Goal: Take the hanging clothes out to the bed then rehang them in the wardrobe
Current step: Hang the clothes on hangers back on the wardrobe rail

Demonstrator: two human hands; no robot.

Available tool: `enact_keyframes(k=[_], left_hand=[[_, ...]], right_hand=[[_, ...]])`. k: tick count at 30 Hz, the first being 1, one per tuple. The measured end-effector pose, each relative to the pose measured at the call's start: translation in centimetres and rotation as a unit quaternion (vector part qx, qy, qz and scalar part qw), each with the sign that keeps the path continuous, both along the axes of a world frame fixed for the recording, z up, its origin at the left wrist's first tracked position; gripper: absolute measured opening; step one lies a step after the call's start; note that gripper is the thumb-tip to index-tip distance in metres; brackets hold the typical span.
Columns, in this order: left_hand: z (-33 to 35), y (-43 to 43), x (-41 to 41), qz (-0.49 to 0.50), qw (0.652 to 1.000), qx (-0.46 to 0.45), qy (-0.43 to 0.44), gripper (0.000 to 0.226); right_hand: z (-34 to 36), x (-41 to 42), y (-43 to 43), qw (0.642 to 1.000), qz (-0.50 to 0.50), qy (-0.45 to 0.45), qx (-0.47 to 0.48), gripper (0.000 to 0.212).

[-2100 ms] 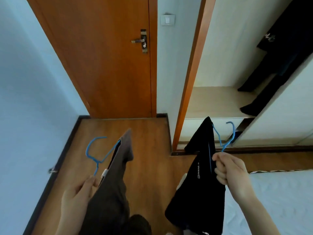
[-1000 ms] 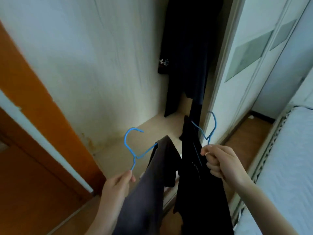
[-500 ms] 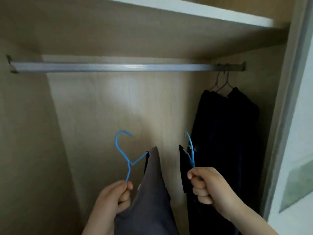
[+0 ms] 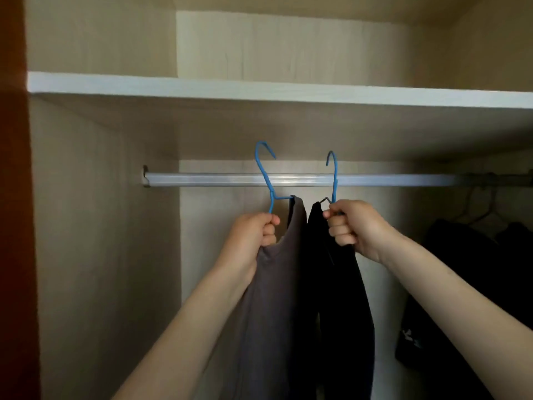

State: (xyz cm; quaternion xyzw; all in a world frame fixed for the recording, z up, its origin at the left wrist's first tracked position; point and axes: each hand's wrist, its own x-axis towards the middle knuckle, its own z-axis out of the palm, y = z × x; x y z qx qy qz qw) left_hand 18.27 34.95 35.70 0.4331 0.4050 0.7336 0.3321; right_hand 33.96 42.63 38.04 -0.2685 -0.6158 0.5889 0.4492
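Left hand point(image 4: 253, 235) was clenched round the neck of a blue hanger point(image 4: 264, 168) carrying a grey garment point(image 4: 274, 298). Right hand point(image 4: 354, 226) was clenched round a second blue hanger point(image 4: 334, 177) carrying a black garment point(image 4: 340, 298). Both hooks stood above the wardrobe rail point(image 4: 202, 179); contact with it could not be determined. Dark clothes point(image 4: 461, 269) hung at the rail's right end.

Above my fingers, the left hanger point(image 4: 264, 171) and right hanger point(image 4: 334, 174) cross in front of the rail point(image 4: 202, 179), which lies under the shelf point(image 4: 173, 88). Beneath my left hand point(image 4: 253, 235) and right hand point(image 4: 354, 226), the left garment point(image 4: 274, 313) and right garment point(image 4: 340, 313) hang side by side. Other clothes point(image 4: 461, 255) hang well right of my fingers.
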Motion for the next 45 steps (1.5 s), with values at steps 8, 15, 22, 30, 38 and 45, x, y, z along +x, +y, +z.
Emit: enact_keyframes(k=[8, 15, 22, 30, 38, 45], left_hand=[[0.2, 3.8, -2.7, 0.079, 0.996, -0.05, 0.001, 0.035], [-0.3, 6.0, -3.0, 0.101, 0.993, -0.06, 0.025, 0.035], [-1.5, 8.7, -2.8, 0.07, 0.989, -0.126, 0.02, 0.037], [-1.7, 8.6, -3.1, 0.093, 0.981, -0.112, 0.127, 0.03], [5.4, 7.0, -7.5, 0.482, 0.603, 0.12, 0.624, 0.025], [6.3, 10.4, -11.8, 0.434, 0.553, 0.063, 0.708, 0.055]], right_hand=[[1.1, -5.1, 4.1, 0.999, 0.031, -0.017, -0.041, 0.033], [-1.1, -6.6, 4.8, 0.998, 0.022, -0.048, -0.028, 0.029], [-0.3, -6.4, 5.4, 1.0, 0.007, -0.015, -0.021, 0.031], [-0.3, -7.6, 7.1, 0.997, -0.004, -0.026, -0.07, 0.034], [-0.6, -6.9, 7.6, 0.986, -0.103, -0.133, 0.013, 0.027], [-2.1, -5.3, 8.2, 0.949, -0.238, -0.138, 0.152, 0.027]])
